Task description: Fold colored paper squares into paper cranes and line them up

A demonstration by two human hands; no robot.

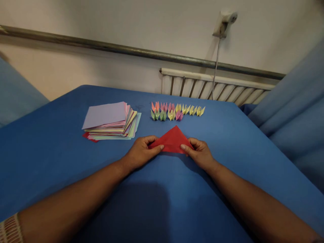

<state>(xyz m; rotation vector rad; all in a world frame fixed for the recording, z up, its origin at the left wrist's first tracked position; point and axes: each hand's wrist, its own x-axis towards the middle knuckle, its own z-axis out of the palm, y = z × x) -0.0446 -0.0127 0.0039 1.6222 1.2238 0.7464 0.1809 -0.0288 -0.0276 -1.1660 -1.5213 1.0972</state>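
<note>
Between my hands is a sheet of red paper (174, 139) folded into a triangle, its point facing away from me and its long folded edge toward me. My left hand (142, 150) grips the left corner, thumb on top and fingers behind. At the right corner my right hand (200, 152) pinches the paper the same way. Beyond it stand small folded paper figures (171, 115) in two rows, in orange, pink, yellow and green. To the left lies a thick stack of coloured paper (107, 116) with a pale lilac sheet on top.
A blue cover (152, 202) spreads over the table. Behind it are a wall with a metal rail (126, 50), a white radiator (215, 77) and a socket (224, 24) with a hanging cord. Blue curtains (298, 111) hang at the right.
</note>
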